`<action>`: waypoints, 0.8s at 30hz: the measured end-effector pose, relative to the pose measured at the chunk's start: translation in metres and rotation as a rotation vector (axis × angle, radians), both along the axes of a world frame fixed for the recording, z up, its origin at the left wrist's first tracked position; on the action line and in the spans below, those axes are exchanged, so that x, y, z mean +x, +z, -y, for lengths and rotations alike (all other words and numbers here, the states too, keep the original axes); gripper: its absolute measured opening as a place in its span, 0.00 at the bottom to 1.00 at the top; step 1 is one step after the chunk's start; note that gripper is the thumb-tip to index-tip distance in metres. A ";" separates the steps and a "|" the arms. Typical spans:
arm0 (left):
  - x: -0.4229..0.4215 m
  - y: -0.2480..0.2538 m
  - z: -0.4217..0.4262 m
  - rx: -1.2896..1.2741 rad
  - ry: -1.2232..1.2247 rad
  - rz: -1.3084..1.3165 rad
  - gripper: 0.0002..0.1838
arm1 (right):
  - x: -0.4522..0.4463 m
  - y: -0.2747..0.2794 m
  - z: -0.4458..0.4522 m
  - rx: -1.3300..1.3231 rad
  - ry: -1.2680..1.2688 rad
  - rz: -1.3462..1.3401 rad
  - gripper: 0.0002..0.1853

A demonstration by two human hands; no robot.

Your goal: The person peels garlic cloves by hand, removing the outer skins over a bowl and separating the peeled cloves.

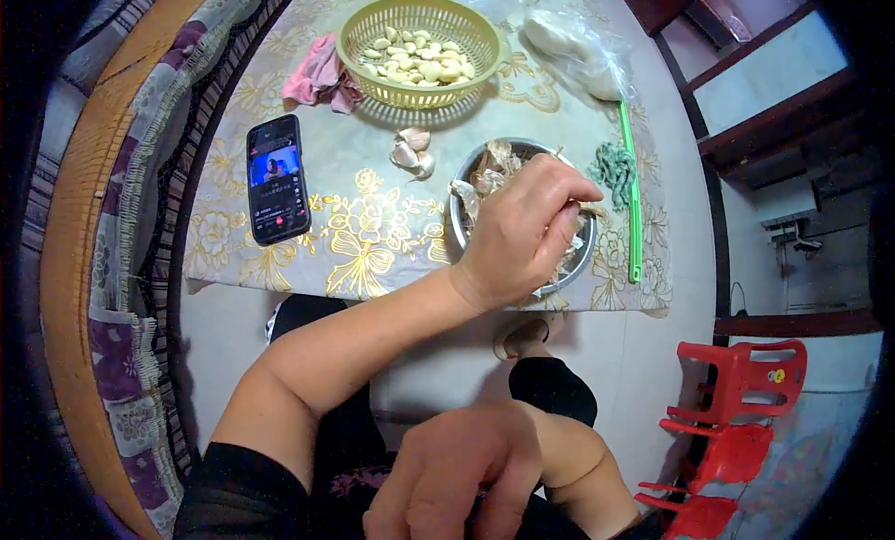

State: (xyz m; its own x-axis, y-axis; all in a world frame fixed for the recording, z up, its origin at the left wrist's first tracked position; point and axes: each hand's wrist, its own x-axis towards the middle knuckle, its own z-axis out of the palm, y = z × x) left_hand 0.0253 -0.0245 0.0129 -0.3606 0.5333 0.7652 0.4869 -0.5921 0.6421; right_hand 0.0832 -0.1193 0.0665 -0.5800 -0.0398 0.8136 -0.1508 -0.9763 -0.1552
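My left hand [531, 225] reaches across over a metal bowl [454, 221] that holds dry garlic skins [492, 167]. Its fingers are curled together at the bowl's right side, and what they grip, if anything, is hidden. Close to the camera, at the bottom, my right hand [457, 470] is held above my lap with its fingers bent in. Anything inside it is out of sight. Left of the bowl lie a few unpeeled garlic cloves [412, 153]. Behind them, a yellow-green plastic basket [419, 95] contains several peeled garlic cloves [424, 63].
A phone [278, 181] with its screen lit lies at the left. Beside the basket is a pink cloth [322, 76]. A clear plastic bag [578, 51], a green stick [636, 218] and a dark green tangle [612, 175] lie right. Red stools [741, 382] stand on the floor.
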 end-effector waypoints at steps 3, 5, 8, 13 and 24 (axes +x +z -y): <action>-0.001 0.001 0.000 -0.001 -0.002 0.015 0.09 | -0.002 -0.002 0.004 0.004 -0.020 0.001 0.16; 0.000 0.001 0.000 -0.002 -0.004 0.019 0.09 | -0.001 -0.003 0.008 -0.029 -0.051 -0.002 0.16; -0.002 0.002 0.001 -0.003 0.002 0.008 0.09 | -0.003 -0.003 0.009 -0.047 -0.054 -0.008 0.16; 0.000 -0.001 0.002 -0.063 -0.063 0.051 0.10 | -0.003 -0.002 0.007 -0.045 -0.067 -0.031 0.16; -0.006 -0.007 -0.005 -0.106 -0.013 0.162 0.09 | 0.018 -0.012 -0.064 0.433 -0.622 0.330 0.16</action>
